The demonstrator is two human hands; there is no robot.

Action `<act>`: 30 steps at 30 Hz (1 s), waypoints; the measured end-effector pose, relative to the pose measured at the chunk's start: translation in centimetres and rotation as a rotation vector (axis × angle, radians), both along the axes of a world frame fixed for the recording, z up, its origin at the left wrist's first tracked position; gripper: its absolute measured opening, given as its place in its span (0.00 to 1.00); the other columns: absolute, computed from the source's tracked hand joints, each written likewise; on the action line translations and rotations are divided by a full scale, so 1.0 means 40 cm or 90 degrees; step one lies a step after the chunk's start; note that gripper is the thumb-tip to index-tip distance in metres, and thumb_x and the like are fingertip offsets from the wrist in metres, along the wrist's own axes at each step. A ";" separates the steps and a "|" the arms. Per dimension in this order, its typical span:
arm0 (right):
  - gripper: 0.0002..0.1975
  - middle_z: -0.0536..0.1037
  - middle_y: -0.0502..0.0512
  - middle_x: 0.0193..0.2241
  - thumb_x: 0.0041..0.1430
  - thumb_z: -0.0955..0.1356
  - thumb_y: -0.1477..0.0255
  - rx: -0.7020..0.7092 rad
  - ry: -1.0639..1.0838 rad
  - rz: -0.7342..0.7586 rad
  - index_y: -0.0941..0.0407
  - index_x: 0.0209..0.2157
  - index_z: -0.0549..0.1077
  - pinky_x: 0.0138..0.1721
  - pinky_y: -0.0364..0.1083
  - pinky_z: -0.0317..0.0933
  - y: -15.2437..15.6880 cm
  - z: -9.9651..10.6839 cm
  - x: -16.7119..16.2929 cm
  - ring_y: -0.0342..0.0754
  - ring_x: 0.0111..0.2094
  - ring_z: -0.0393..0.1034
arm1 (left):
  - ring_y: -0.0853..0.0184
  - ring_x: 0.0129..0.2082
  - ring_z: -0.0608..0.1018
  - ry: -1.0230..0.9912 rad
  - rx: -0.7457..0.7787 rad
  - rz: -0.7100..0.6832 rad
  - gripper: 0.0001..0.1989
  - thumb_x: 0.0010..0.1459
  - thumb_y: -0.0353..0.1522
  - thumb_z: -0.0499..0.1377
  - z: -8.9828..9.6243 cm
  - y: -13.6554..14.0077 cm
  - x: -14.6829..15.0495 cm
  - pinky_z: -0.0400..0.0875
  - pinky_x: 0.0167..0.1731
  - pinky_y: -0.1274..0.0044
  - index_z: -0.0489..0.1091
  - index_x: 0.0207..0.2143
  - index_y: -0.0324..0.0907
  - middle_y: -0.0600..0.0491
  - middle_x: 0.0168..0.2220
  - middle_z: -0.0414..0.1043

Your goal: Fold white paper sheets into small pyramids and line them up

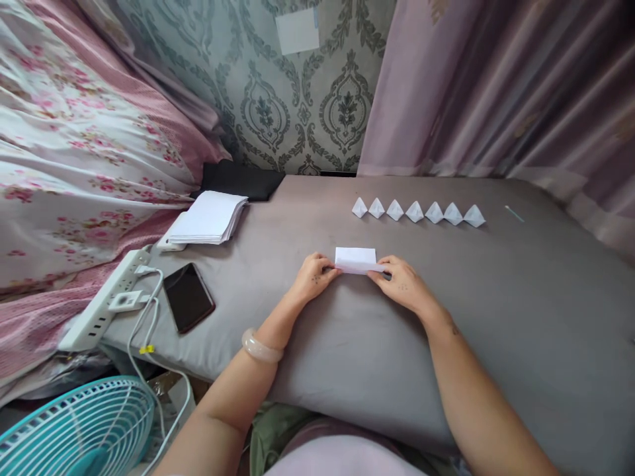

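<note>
A small white sheet of paper (pixel 356 255) lies in front of me, its near edge folded up in a narrow strip. My left hand (pixel 316 274) pinches the left end of that strip between thumb and fingers. At the other end, my right hand (pixel 399 281) grips the paper's right corner the same way. Beyond the hands, several folded white paper pieces (pixel 415 211) with pointed tops stand in a row on the grey cloth surface (pixel 297 225).
To the left lie a stack of white paper (pixel 208 218), a black phone (pixel 189 297) and a white power strip (pixel 109 297) with cables. A turquoise fan (pixel 84 423) stands at the lower left. A cotton swab (pixel 514 213) lies at the far right.
</note>
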State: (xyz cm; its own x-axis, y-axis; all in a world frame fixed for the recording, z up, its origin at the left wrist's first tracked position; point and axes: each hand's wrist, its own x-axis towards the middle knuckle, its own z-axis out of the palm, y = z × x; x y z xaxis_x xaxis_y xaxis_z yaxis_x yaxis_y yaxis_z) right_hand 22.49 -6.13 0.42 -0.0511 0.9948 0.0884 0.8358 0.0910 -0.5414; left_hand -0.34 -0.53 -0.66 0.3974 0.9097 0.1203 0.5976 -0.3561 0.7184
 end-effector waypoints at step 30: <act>0.17 0.70 0.58 0.35 0.52 0.65 0.55 -0.006 -0.058 -0.223 0.53 0.21 0.68 0.41 0.52 0.60 0.048 -0.027 -0.041 0.53 0.36 0.67 | 0.57 0.42 0.72 0.042 -0.010 0.174 0.10 0.56 0.34 0.58 -0.023 -0.002 0.057 0.68 0.45 0.66 0.70 0.25 0.39 0.44 0.37 0.68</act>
State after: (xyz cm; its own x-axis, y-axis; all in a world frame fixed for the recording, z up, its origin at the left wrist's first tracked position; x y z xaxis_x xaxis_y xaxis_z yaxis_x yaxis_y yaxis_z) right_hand 20.87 -4.23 -0.64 0.2858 0.9541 0.0897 0.8604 -0.2142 -0.4625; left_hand 1.96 -0.61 -1.58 0.1434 0.9858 0.0871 0.7152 -0.1640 0.6794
